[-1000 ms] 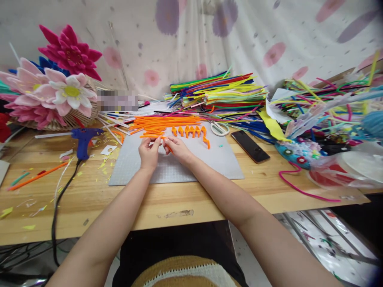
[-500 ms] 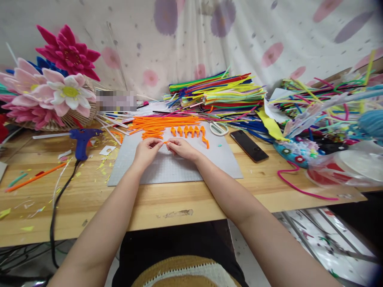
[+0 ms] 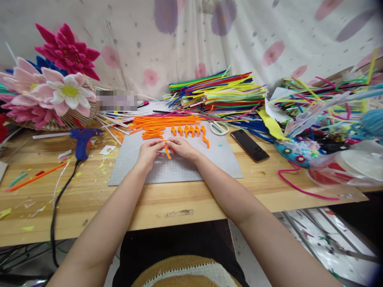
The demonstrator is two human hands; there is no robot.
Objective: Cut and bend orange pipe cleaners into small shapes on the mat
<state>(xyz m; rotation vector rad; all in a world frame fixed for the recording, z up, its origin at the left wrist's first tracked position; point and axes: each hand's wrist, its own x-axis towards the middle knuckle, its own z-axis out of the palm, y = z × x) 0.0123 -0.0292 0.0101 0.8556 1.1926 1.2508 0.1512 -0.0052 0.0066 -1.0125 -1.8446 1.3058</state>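
An orange pipe cleaner [image 3: 168, 152] is pinched between my two hands, one end hanging down toward me. My left hand [image 3: 149, 152] grips it from the left with thumb and forefinger; my right hand [image 3: 181, 148] meets it from the right, fingers closed. Both hands are over the grey cutting mat [image 3: 179, 169]. Just beyond them lie short cut orange pipe cleaners [image 3: 152, 132] and a row of several bent orange pieces [image 3: 186, 131]. A bundle of longer orange pipe cleaners [image 3: 167, 120] lies behind.
Scissors [image 3: 219, 128] and a phone [image 3: 249, 145] lie to the right. A blue glue gun [image 3: 81, 141] with a black cord is at left, below fuzzy flowers [image 3: 68, 92]. Multicoloured pipe cleaners [image 3: 221, 91] are piled at the back. A pink strand [image 3: 308, 190] lies near the table's front edge.
My hands have drawn closer together, the left moving slightly right. The orange pipe cleaner, earlier a short bit between my fingertips, now shows a length hanging down toward me.
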